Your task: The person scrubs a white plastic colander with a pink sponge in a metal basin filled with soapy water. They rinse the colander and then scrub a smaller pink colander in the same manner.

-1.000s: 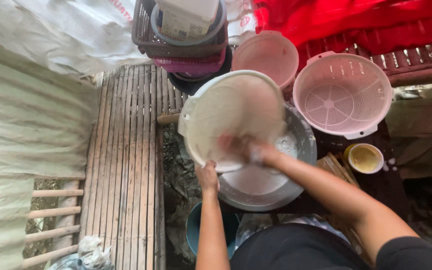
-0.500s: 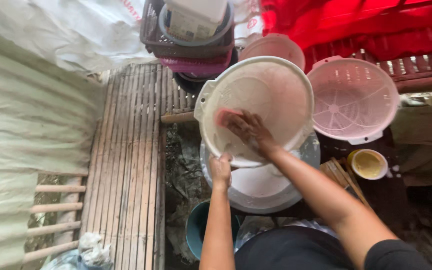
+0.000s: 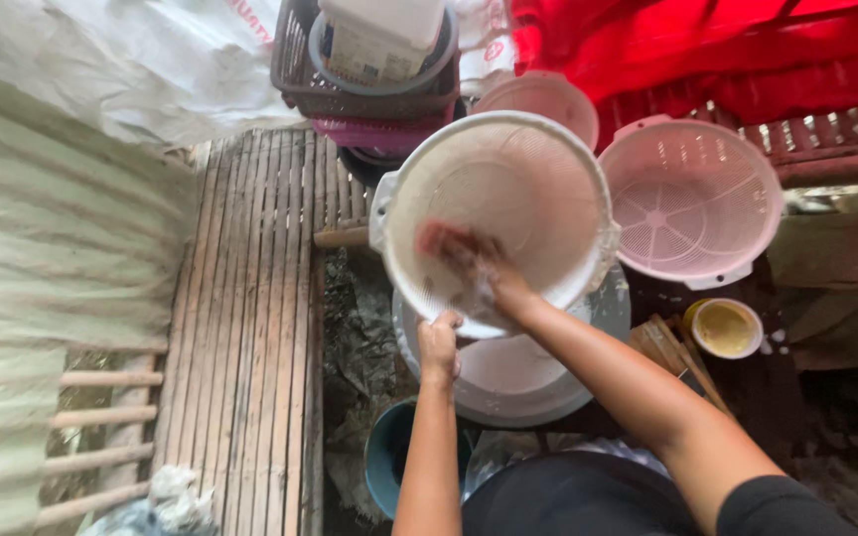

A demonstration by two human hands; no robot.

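Our left hand [image 3: 438,342] grips the white colander's [image 3: 538,169] near rim while our right hand [image 3: 474,263] presses a pink sponge [image 3: 436,238] inside it, scrubbing unfinished, above the basin [image 3: 508,387].

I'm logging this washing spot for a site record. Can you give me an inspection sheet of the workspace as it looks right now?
Surface: slatted bamboo platform on the left; dark wet ground under the basins.
Job's things: white colander tilted over a metal basin; a reddish scrub pad is pressed inside it.
Clutter: pink colander, small yellow bowl, teal bucket, stacked baskets holding a white container.
Grippers: left hand grips the white colander's lower rim; right hand is inside it on the pad, fingers blurred.
Cables: nothing seen.
Surroundings: pale tarpaulin at left, red cloth at top right.
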